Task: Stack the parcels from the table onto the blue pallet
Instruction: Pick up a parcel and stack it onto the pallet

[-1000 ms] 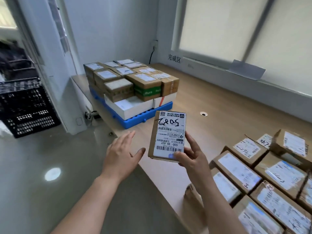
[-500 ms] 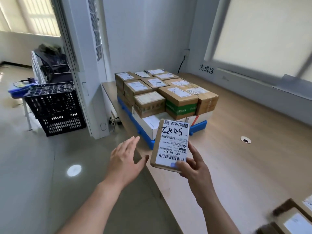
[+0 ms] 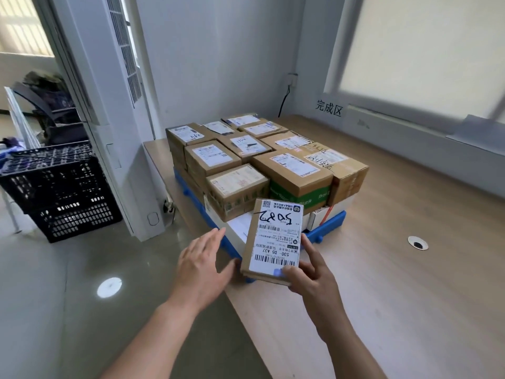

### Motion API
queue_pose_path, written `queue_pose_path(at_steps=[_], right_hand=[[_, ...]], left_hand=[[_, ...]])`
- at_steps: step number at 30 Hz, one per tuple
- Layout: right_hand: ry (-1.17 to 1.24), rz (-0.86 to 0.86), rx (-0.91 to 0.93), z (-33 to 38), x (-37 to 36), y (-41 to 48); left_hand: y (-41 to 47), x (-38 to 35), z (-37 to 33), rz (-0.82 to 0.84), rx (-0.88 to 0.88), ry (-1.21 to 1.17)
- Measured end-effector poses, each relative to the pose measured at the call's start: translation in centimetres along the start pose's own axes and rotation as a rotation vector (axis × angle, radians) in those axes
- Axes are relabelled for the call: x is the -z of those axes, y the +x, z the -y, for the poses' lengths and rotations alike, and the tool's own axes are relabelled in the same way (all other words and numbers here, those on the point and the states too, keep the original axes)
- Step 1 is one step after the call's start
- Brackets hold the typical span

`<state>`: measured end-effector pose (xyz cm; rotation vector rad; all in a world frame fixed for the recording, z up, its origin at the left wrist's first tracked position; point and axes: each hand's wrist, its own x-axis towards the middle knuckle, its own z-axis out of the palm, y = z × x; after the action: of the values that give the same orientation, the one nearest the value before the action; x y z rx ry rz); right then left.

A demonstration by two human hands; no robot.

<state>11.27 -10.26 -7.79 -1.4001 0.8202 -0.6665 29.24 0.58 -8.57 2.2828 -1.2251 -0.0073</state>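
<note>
Parcel (image 3: 273,242), a flat brown box with a white barcode label facing the head camera, is held up in front of the near corner of the blue pallet (image 3: 326,228), above the table's (image 3: 396,283) front edge. The right hand (image 3: 311,280) grips its lower right corner, thumb pressed on the label and fingers along the side. The left hand (image 3: 199,266) is spread, fingers straight, just beside the box's left edge; whether its thumb touches is unclear. Stacked parcels (image 3: 295,168) cover the pallet in at least 2 layers. A black crate (image 3: 62,192) stands on the floor at left.
</note>
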Motion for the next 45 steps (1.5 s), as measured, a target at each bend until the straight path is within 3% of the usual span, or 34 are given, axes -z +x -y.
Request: queue_pose_path(at_steps=[26, 45], right_hand=[[0.024, -0.576, -0.131, -0.4, -12.1, 9.1], [-0.219, -0.521, -0.199, -0.3, -13.6, 9.9]], left_hand=[[20.7, 0.2, 9.5, 0.219, -0.753, 0.085], [22.2, -0.8, 10.2, 0.218, -0.843, 0.055]])
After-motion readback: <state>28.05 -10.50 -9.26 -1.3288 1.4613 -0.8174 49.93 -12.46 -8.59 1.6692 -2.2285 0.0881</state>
